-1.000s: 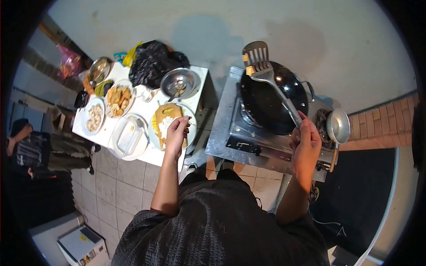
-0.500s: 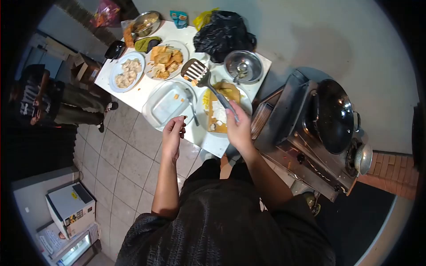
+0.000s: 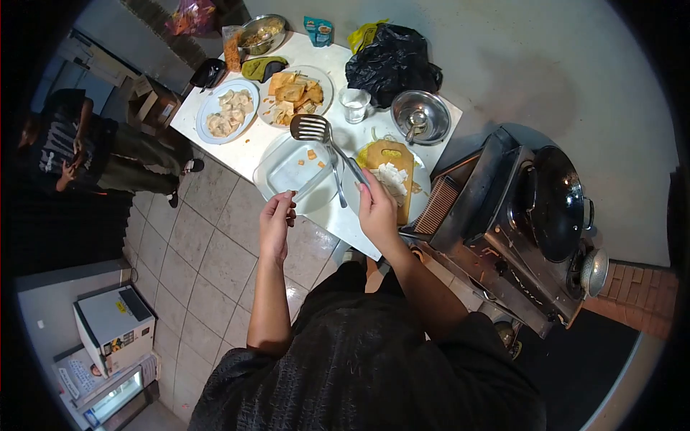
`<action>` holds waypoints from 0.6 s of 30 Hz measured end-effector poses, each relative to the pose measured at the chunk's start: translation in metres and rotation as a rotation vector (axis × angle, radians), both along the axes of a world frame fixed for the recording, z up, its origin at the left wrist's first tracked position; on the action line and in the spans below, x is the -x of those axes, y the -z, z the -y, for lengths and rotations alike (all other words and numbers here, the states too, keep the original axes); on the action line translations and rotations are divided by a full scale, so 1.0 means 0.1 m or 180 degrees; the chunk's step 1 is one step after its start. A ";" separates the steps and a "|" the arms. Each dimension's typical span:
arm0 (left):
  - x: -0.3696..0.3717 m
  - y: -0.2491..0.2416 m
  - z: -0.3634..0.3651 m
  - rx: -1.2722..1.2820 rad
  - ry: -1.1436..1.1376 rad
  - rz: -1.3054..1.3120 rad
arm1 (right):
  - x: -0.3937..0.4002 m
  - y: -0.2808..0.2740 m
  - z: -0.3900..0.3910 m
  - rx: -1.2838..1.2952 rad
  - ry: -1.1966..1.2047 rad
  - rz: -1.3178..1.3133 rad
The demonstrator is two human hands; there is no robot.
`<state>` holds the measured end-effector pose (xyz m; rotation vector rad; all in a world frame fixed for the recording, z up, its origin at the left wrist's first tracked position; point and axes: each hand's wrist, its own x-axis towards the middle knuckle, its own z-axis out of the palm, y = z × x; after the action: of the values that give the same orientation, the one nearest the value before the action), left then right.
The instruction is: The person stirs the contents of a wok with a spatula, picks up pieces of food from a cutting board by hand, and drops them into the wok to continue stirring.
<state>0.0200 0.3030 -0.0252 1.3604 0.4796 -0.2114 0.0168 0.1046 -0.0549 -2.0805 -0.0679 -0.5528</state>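
Note:
My right hand [image 3: 379, 210] is wrapped round the handle of a slotted turner [image 3: 311, 128]. The turner's black head is over the far edge of a clear glass dish [image 3: 267, 172], with no food visible on it. Several small orange food pieces [image 3: 311, 154] lie in the dish, and a fork [image 3: 341, 188] rests by its right side. Near the dish's front edge, my left hand [image 3: 275, 224] is closed in a pinch; a tiny bit shows at the fingertips, too small to name. Beside my right hand, a wooden board [image 3: 405, 169] with white chopped food sits on a plate.
On the white table [image 3: 338, 228] are a plate of dumplings [image 3: 228, 113], a plate of fried pieces [image 3: 295, 92], a glass [image 3: 354, 105], a metal bowl [image 3: 430, 118] and a black bag [image 3: 394, 65]. A wok [image 3: 553, 208] is on the stove at right. Another person [image 3: 86, 144] stands at left.
The orange piece on the turner's head is gone from it, and more pieces show in the dish. The view has shifted, so the table appears farther right. Both hands keep their grips.

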 end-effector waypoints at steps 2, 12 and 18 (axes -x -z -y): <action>-0.05 -0.02 0.10 0.0047 0.0114 0.0004 | 0.10 -0.17 0.08 -0.1781 0.0174 -0.1143; -0.28 -0.11 1.31 0.0239 0.1078 0.0143 | 1.23 -1.39 1.50 -0.5165 -0.1151 -0.1659; -0.19 -0.21 2.26 0.0382 0.1711 0.0232 | 1.83 -1.66 2.23 -0.3818 0.1103 -0.0884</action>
<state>0.0388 0.0774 -0.0040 1.3512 0.0290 -0.6182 -0.1666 -0.1180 0.1111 -0.9588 0.6446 -0.3474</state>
